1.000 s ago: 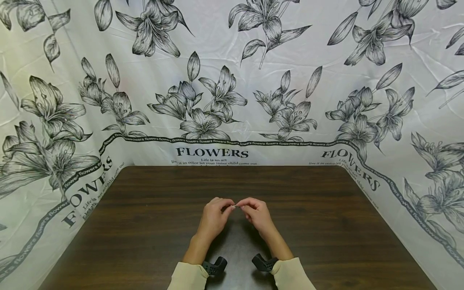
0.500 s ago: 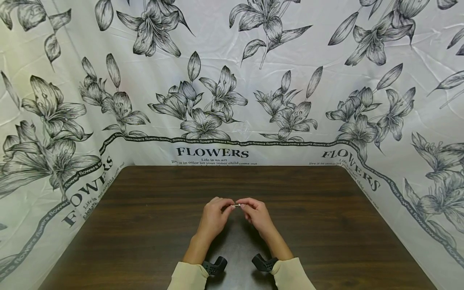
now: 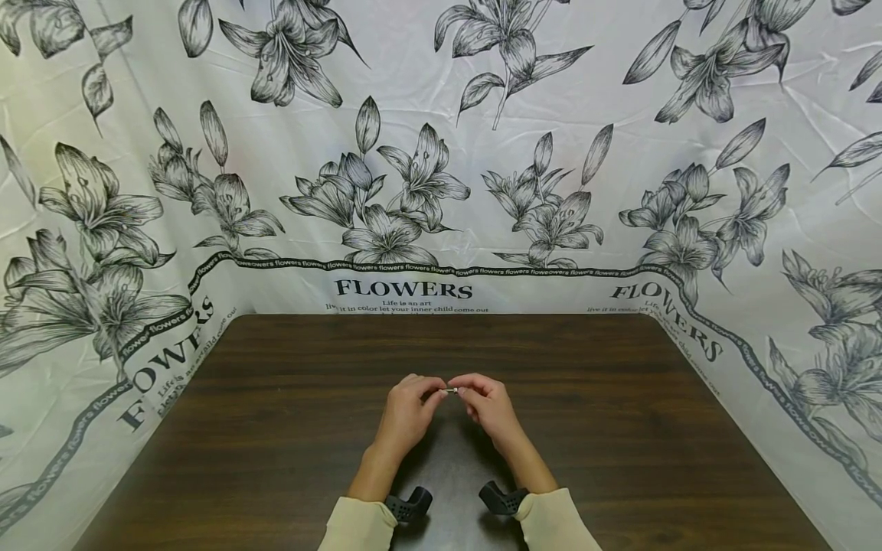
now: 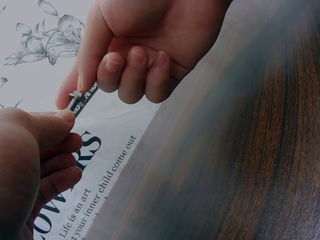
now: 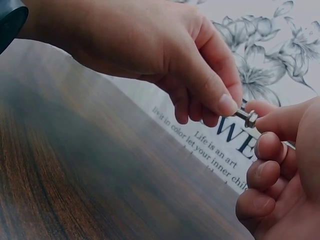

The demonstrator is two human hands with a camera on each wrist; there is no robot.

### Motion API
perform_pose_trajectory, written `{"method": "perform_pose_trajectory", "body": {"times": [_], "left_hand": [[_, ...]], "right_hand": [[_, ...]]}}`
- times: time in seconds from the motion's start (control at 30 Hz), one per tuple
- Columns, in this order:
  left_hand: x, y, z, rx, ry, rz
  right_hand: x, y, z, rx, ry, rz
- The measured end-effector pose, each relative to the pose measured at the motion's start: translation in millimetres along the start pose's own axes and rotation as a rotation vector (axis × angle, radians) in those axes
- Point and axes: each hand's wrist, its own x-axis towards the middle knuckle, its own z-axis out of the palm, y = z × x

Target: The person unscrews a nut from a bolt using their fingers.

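One small metal bolt (image 4: 73, 104) sits between my two hands, held up over the bench and lying crosswise from one to the other in the head view. Its bright hex piece (image 4: 76, 94) faces my right side and its threaded shank runs toward my left; whether that hex piece is the bolt's own head or a nut on it, I cannot tell.

Just left of the bolt, my left hand (image 3: 405, 415) pinches the shank between thumb and forefinger, the other fingers bent below. Just right of it, my right hand (image 3: 491, 409) is clamped on the hex piece with thumb and forefinger, its other three fingers curled in toward the palm.

What has changed is slight: a second ago the bolt looked duller, and now its hex piece gleams by my right fingertips, while both hands keep their places. I judge that only the fingertips have shifted, and that the bolt remains securely held at both ends.

Nearer me than the bolt are my dark wrist devices (image 3: 409, 505) and pale sleeves (image 3: 358, 524). Beneath it spreads the brown bench (image 3: 289, 428); beyond it hangs a white flower-printed cloth (image 3: 537, 84).
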Motion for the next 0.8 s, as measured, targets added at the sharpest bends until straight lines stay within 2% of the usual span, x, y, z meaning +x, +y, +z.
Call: {"method": "perform_pose_trajectory", "body": {"times": [0.5, 0.8], "left_hand": [[-0.1, -0.5, -0.3, 0.013, -0.008, 0.001], [0.3, -1.0, 0.6, 0.024, 0.025, 0.038]], "right_hand": [[-0.3, -1.1, 0.9, 0.011, 0.001, -0.023], [0.2, -2.1, 1.4, 0.016, 0.002, 0.041]]}}
